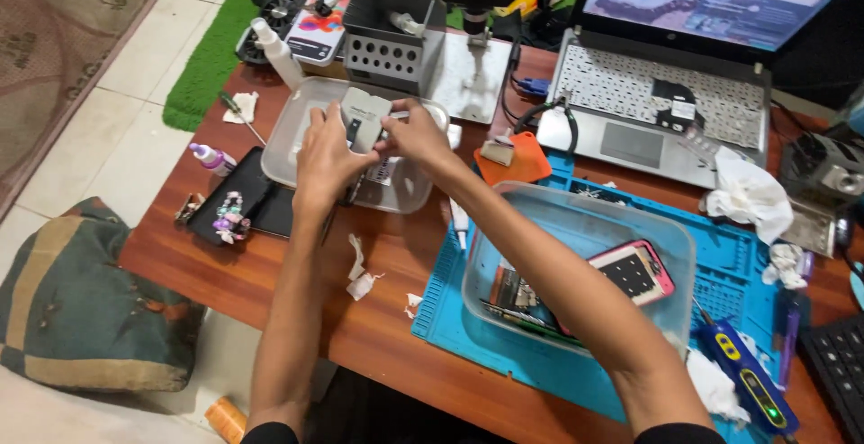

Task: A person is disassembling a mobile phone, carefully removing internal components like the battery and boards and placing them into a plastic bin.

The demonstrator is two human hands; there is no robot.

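A person is working at a wooden desk [396,336], both bare arms reaching away from the camera past a clear plastic tub [576,264] sitting on a blue repair mat [729,255]; the tub is holding one pink-cased phone [634,271] among loose parts. Beyond the tub, toward the desk's far left, the two hands are meeting over a second, shallower clear tray [288,138]. The left hand [322,158] is wrapping its fingers closed around the lower half of a small grey device [362,120], while the right hand [412,136] is pinching its right edge between thumb and fingertips. The device is standing with its long axis pointing away from the person, rising above the left hand's fingers, and the left hand is covering more of it. Left of the tray, one dark phone with a beaded charm [236,208] is lying beside one small purple-capped bottle [211,158]. Farther back, one white squeeze bottle [277,53], one bench microscope stand [432,21] and one open laptop [666,93] are lining the desk's far edge.
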